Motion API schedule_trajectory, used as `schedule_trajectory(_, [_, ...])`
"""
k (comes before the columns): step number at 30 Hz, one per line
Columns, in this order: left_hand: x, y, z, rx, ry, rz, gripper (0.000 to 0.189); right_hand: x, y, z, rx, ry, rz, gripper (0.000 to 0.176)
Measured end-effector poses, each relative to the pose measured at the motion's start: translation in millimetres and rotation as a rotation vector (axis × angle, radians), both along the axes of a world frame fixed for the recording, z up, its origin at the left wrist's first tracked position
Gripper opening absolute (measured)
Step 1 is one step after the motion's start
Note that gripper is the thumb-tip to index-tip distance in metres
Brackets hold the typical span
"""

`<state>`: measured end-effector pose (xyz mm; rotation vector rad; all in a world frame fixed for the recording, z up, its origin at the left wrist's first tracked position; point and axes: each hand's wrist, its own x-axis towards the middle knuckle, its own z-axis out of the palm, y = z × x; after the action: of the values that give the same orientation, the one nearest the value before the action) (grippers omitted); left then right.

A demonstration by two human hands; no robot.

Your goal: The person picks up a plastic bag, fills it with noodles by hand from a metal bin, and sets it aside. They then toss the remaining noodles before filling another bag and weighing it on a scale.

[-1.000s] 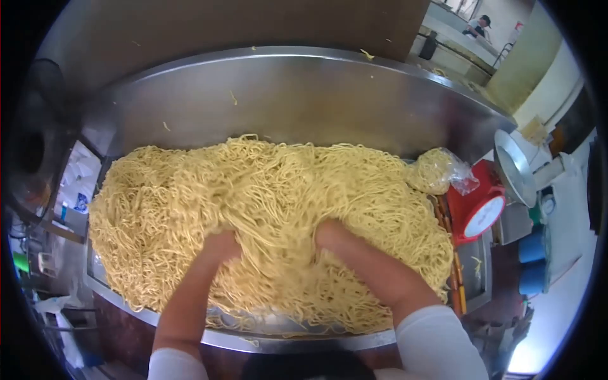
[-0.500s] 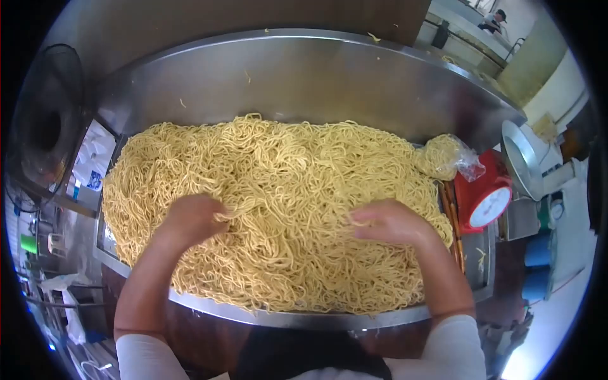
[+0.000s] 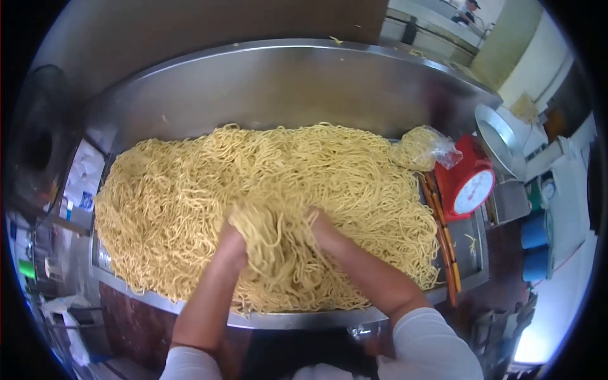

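A broad heap of yellow noodles (image 3: 354, 190) covers most of the shallow metal tray (image 3: 278, 322). Near the front middle, my left hand (image 3: 235, 242) and my right hand (image 3: 324, 232) face each other with a raised clump of noodles (image 3: 269, 237) between them. Strands hang over and around the fingers, which are mostly hidden. The clump is slightly blurred by motion and seems to be lifted above the heap.
Right of the heap are a bag of noodles (image 3: 421, 147), a red scale (image 3: 467, 183) with a round dial, and two wooden sticks (image 3: 443, 237). A metal pan (image 3: 500, 139) sits behind the scale. A fan (image 3: 41, 145) stands at left; a person (image 3: 467, 12) is far back.
Both hands have come inward from the two sides of the heap and gathered a clump of noodles, now raised between them. The camera view has shifted slightly.
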<state>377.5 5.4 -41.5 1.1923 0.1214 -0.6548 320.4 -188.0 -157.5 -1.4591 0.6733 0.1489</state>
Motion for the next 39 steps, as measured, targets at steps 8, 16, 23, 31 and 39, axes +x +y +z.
schedule_trajectory(8, [41,48,158,-0.612,-0.213,0.271,0.025,-24,-55,217,-0.829,-0.096,0.768,0.036])
schedule_trajectory(16, [127,167,6,1.376,-0.766,-0.344,0.069,8,24,184,-1.022,-0.21,0.592,0.024])
schedule_trajectory(23, [32,87,-102,0.886,-0.481,-0.537,0.088,22,140,46,-1.083,-0.06,0.542,0.055])
schedule_trajectory(31, [0,83,-81,0.367,0.1,-0.092,0.09,-18,131,104,-0.512,-0.046,0.485,0.058])
schedule_trajectory(39, [9,146,92,0.02,0.064,0.283,0.056,-33,56,209,-0.607,-0.326,0.487,0.043])
